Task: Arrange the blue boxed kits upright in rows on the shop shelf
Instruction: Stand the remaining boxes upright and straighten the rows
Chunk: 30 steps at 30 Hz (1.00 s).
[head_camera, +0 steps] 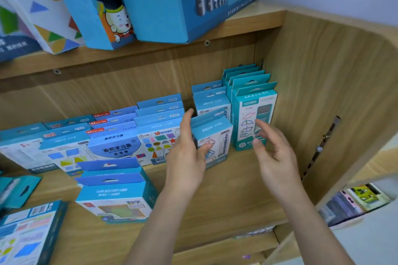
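Blue boxed kits stand upright in rows on the wooden shelf (237, 189). My left hand (187, 153) grips a small blue kit (215, 135) by its left side, thumb across the front, holding it tilted in front of two upright kits of the same kind (212, 101). My right hand (273, 153) hovers just right of it with loosely spread fingers, holding nothing, in front of a row of taller teal kits (254, 118) against the right wall. Left of my hand stand rows of shape kits (159, 133) and darker blue kits (116, 144).
Two kits (116, 196) stand forward on the shelf at the left. A flat box (28, 232) lies at the lower left edge. Large blue boxes (172, 2) fill the shelf above. The shelf's side panel (323, 103) closes the right. Bare shelf shows beneath my forearms.
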Each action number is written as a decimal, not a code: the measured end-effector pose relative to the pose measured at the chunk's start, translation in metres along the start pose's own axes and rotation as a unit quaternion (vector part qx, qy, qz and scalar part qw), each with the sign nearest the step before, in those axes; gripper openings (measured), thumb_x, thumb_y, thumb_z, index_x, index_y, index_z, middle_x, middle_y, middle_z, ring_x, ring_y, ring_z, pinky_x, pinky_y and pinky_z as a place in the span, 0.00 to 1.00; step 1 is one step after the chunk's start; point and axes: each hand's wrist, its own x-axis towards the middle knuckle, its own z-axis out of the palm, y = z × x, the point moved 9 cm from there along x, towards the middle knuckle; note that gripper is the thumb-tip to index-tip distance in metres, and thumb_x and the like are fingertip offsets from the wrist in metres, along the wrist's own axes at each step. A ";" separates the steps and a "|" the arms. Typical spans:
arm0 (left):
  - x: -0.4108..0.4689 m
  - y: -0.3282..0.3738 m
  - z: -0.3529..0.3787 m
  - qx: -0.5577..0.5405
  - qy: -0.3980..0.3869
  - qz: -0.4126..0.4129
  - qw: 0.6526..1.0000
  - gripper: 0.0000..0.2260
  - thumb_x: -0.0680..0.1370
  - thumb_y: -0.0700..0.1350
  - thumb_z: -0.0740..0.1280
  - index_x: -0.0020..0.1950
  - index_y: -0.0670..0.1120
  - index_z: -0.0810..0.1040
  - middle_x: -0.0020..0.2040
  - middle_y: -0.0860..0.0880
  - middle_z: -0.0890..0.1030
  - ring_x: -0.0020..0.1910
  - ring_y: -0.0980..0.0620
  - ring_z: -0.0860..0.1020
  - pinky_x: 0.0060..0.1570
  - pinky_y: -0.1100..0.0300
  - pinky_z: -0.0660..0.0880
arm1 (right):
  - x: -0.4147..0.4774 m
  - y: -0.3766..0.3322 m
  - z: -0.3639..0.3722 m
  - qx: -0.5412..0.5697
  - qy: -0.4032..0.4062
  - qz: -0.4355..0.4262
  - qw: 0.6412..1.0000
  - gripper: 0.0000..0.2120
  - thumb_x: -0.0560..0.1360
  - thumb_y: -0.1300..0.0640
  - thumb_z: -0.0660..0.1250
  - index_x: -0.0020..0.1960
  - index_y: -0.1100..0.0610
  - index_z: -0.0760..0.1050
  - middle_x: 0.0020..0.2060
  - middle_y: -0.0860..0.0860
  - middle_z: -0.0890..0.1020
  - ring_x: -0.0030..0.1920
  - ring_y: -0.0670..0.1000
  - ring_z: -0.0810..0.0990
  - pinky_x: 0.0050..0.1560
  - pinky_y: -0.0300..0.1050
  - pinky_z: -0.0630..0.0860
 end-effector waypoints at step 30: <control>0.032 0.001 0.049 0.251 -0.025 0.056 0.966 0.49 0.76 0.36 0.64 0.69 0.59 0.23 0.41 0.45 0.75 0.31 0.51 0.72 0.33 0.55 0.75 | 0.011 -0.001 0.027 -0.219 0.003 -0.047 0.975 0.32 0.74 0.64 0.65 0.75 0.53 0.58 0.67 0.53 0.65 0.57 0.41 0.66 0.51 0.21 0.61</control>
